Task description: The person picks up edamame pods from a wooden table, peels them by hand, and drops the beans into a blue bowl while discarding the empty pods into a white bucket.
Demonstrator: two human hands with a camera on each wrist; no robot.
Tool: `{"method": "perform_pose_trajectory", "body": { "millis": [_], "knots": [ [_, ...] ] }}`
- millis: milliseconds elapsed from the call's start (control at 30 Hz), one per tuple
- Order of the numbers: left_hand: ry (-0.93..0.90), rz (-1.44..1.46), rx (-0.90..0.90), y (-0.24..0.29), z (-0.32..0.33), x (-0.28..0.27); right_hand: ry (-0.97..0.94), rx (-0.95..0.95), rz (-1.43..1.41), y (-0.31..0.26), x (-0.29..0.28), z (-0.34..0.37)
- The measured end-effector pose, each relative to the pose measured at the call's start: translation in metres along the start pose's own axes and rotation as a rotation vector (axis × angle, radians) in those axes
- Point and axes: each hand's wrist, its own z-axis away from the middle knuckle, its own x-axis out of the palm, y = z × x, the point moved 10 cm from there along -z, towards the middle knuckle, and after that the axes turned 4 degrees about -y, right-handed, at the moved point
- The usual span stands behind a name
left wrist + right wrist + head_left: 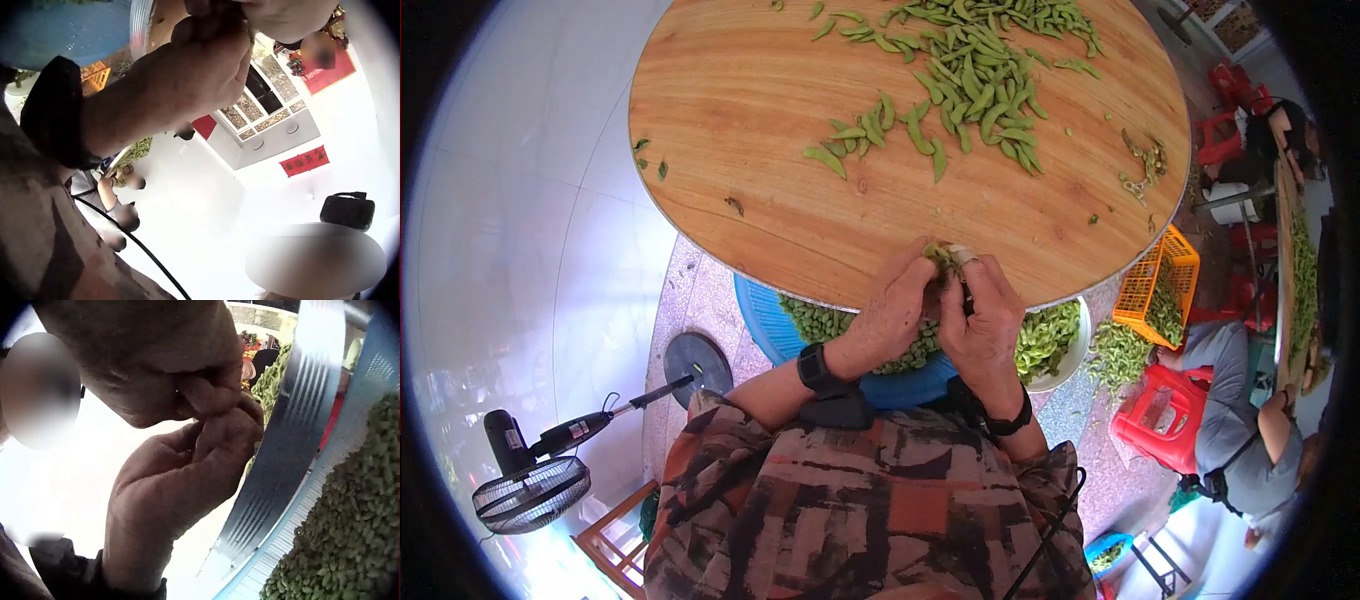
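Over the near edge of the round wooden table, my two hands meet fingertip to fingertip. Between them is a green soybean pod, mostly covered by the fingers. My left hand pinches it from the left, and my right hand pinches it from the right. A pale wrapping shows on a right finger. In the right wrist view the left hand is bent against the right one, hiding the pod. Below the hands stands a blue basin of shelled green beans.
A heap of pods lies on the table's far half, with stem scraps at right. Beneath the right edge are a white basin and an orange crate. A fan stands left; a person sits right.
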Motion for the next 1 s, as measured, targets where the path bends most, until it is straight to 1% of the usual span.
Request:
{"method": "perform_pose_trajectory", "body": {
  "millis": [67,100,167,200,267,300,367,400,467,500,567,600,667,700,767,800,833,867,900,933,967,1000],
  "knots": [
    [-0.080,0.412,-0.212,0.011,0.008,0.018,-0.057,0.052,-0.052,0.005,0.003,0.002],
    [-0.086,0.414,-0.214,0.011,0.007,0.015,-0.054,0.055,-0.047,0.007,0.002,0.001],
    [-0.178,0.427,-0.274,0.007,0.006,0.016,-0.088,0.135,-0.214,0.024,0.003,0.001],
    [-0.187,0.428,-0.276,0.009,0.006,0.010,-0.082,0.137,-0.207,0.028,-0.002,0.002],
    [-0.350,0.377,-0.332,0.010,0.009,0.011,-0.281,0.601,-0.723,0.067,0.026,0.022],
    [-0.354,0.380,-0.335,0.014,0.009,0.007,-0.277,0.605,-0.719,0.068,0.023,0.022],
    [-0.382,0.261,-0.404,0.018,0.014,0.006,-0.344,0.706,-1.103,0.062,0.035,0.024],
    [-0.382,0.262,-0.406,0.019,0.015,0.006,-0.344,0.708,-1.103,0.064,0.034,0.023],
    [-0.384,0.367,-0.388,0.024,0.015,0.010,-0.385,0.704,-1.059,0.066,0.036,0.022],
    [-0.384,0.367,-0.388,0.020,0.014,0.010,-0.385,0.704,-1.059,0.063,0.039,0.023],
    [-0.384,0.418,-0.303,0.019,0.011,0.010,-0.268,0.578,-0.721,0.059,0.025,0.016],
    [-0.383,0.420,-0.303,0.018,0.012,0.012,-0.270,0.579,-0.720,0.058,0.025,0.017],
    [-0.353,0.450,-0.294,0.018,0.013,0.011,-0.212,0.439,-0.606,0.050,0.015,0.012],
    [-0.351,0.451,-0.295,0.018,0.015,0.010,-0.214,0.440,-0.606,0.048,0.009,0.011],
    [-0.633,0.134,-0.238,0.027,0.028,0.026,-0.245,0.490,-0.531,0.049,-0.018,0.006],
    [-0.627,0.131,-0.235,0.035,0.029,0.023,-0.321,0.389,-0.462,0.045,-0.034,0.002],
    [-0.752,-0.224,-0.043,0.055,0.035,0.028,-0.396,0.286,-0.392,0.047,-0.054,0.003],
    [-0.853,-0.586,0.153,0.067,0.043,0.031,-0.456,0.250,-0.295,0.061,-0.079,0.013],
    [-0.848,-0.587,0.156,0.069,0.041,0.021,-0.511,0.219,-0.192,0.070,-0.100,0.024],
    [-0.622,-0.724,0.233,0.081,0.024,-0.006,-0.514,0.216,-0.191,0.070,-0.109,0.025],
    [-0.390,-0.853,0.307,0.096,0.010,-0.032,-0.478,0.353,0.026,0.083,-0.123,0.026],
    [-0.199,-1.053,0.371,0.115,-0.001,-0.048,-0.435,0.485,0.243,0.096,-0.138,0.028]
  ]
}}
